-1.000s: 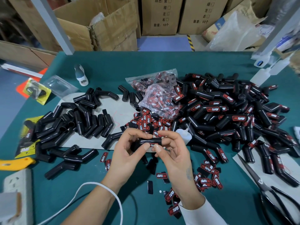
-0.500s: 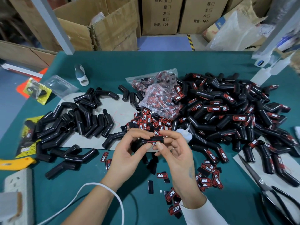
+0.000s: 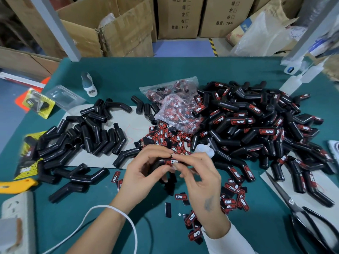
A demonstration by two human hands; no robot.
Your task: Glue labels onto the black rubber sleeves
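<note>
- Teal-covered workbench (image 3: 183, 74), cartons stacked behind, sorted into zones so that work can flow from left to right.
- Held just above the bench at centre: one black rubber sleeve (image 3: 161, 165), lying crosswise between both hands, label side turned up toward the camera, presumably to check alignment.
- Red-and-black label (image 3: 171, 162) sitting on the sleeve's right end, apparently being pressed down while the glue takes.
- Left hand (image 3: 145, 171) curled round the sleeve's left part, thumb and fingers closed on it, steadying it from below and behind.
- Right hand (image 3: 200, 178) pinching narrowly at the label's right edge, fingertips (image 3: 176, 167) meeting those of the left; likely smoothing the edge so that it does not lift.
- Loose labels (image 3: 165, 138) heaped just beyond the hands, more scattered on the near side (image 3: 233, 198), all within easy reach for the next pick.
- Clear bag of labels (image 3: 176, 107) lying open farther back, feeding that heap.
- Small translucent glue bottle (image 3: 203, 150) lying just right of the hands, close for the next dab; nozzle direction hard to tell.
- Unlabelled sleeves (image 3: 88, 138) piled to the left on grey card: stock waiting.
- Labelled sleeves (image 3: 256, 129) piled to the right: finished work, much the larger pile, so the batch looks well advanced.
- Scissors (image 3: 302, 213) at the right edge and a yellow cutter handle (image 3: 16, 185) at the left, both idle.
</note>
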